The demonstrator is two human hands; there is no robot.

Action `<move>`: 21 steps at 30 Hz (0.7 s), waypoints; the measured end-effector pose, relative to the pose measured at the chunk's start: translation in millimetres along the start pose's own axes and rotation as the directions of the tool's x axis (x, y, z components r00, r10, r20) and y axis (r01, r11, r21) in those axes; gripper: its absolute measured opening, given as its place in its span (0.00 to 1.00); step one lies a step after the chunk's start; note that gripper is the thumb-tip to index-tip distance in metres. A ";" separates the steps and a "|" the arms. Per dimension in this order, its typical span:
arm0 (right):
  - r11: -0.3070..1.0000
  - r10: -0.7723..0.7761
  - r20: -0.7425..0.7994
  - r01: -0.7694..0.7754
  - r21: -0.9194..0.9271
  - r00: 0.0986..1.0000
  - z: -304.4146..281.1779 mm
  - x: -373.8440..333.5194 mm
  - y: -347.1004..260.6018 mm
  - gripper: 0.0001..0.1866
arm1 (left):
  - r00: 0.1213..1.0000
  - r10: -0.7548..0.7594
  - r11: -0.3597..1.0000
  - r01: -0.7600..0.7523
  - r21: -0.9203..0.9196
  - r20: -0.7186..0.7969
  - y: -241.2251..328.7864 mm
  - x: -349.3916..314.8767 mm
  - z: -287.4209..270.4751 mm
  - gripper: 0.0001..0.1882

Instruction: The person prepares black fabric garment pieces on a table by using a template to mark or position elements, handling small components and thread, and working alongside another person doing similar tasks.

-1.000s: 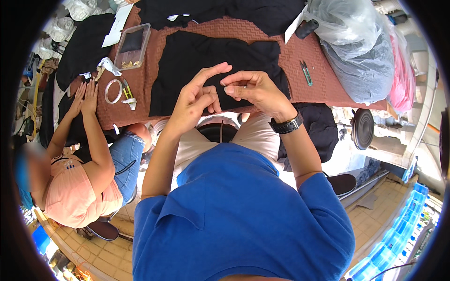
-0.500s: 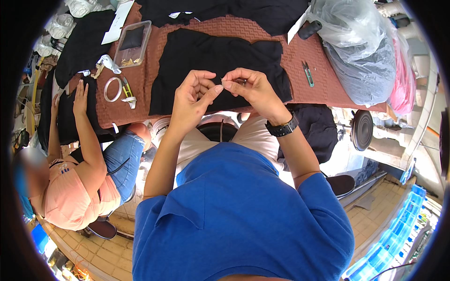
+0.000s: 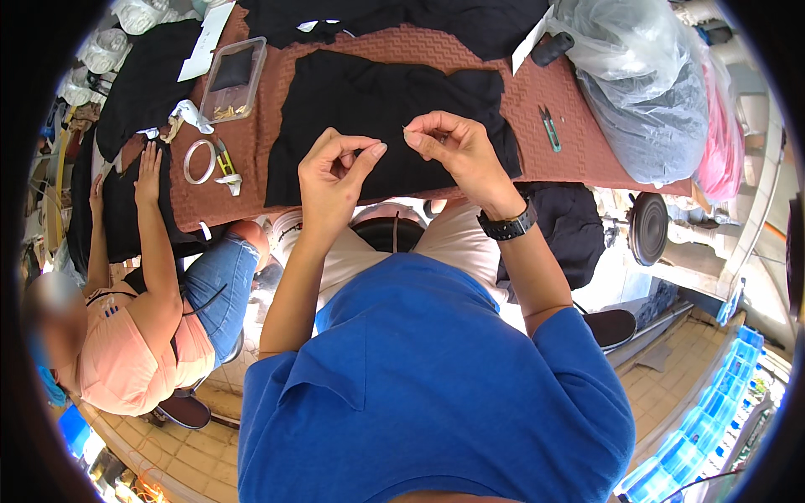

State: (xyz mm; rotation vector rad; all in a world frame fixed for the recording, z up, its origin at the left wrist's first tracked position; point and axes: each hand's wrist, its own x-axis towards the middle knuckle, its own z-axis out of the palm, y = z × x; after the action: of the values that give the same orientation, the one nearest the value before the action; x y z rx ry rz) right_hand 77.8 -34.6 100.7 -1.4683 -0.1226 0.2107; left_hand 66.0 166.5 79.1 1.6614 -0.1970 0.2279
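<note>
Above a black cloth [image 3: 394, 101] spread on the table, both my hands are raised and apart. My left hand [image 3: 334, 172] has thumb and forefinger tips close together in a pinch; whatever lies between them is too fine to make out. My right hand [image 3: 457, 151], with a black watch [image 3: 509, 223] on its wrist, pinches too. A tiny dark tip shows at its fingers, too small to name. To the right of the cloth lie small green-handled thread snips [image 3: 550, 128].
On the table's brown cover [image 3: 579, 155] rest a clear plastic box [image 3: 233, 82], a white ring [image 3: 199, 162] and yellow snips [image 3: 225, 159]. Large plastic bags [image 3: 637, 92] fill the right side. A co-worker [image 3: 138, 344] sits at left, hands flat on black cloth.
My hands have drawn apart: the right has risen slightly away from the left, and the left has shifted a little left. Both remain pinched.
</note>
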 end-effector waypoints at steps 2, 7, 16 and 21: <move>1.000 -0.002 -0.011 0.002 0.000 1.000 -0.9 -0.4 -0.3 0.09 | 1.000 0.006 1.000 -0.006 -0.003 -0.009 -0.5 0.6 -0.3 0.04; 0.999 -0.019 -0.022 0.018 -0.028 1.000 -2.6 -0.8 -1.7 0.08 | 1.000 -0.003 0.999 0.002 -0.038 -0.029 0.4 0.1 -0.4 0.03; 0.990 -0.117 0.018 0.118 -0.080 0.993 0.7 0.1 2.8 0.06 | 0.970 0.157 0.916 -0.214 0.341 0.186 6.3 5.5 -2.3 0.12; 0.979 -0.154 0.033 0.157 -0.131 0.987 6.1 1.7 -0.3 0.05 | 0.935 -0.127 0.992 0.128 0.019 0.332 -3.7 5.4 4.5 0.11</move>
State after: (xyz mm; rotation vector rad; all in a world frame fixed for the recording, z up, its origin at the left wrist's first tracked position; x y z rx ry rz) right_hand 78.1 -28.3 101.5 -1.5810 -0.2736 0.0927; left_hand 72.3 162.5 76.5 1.6952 -0.3424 -0.1549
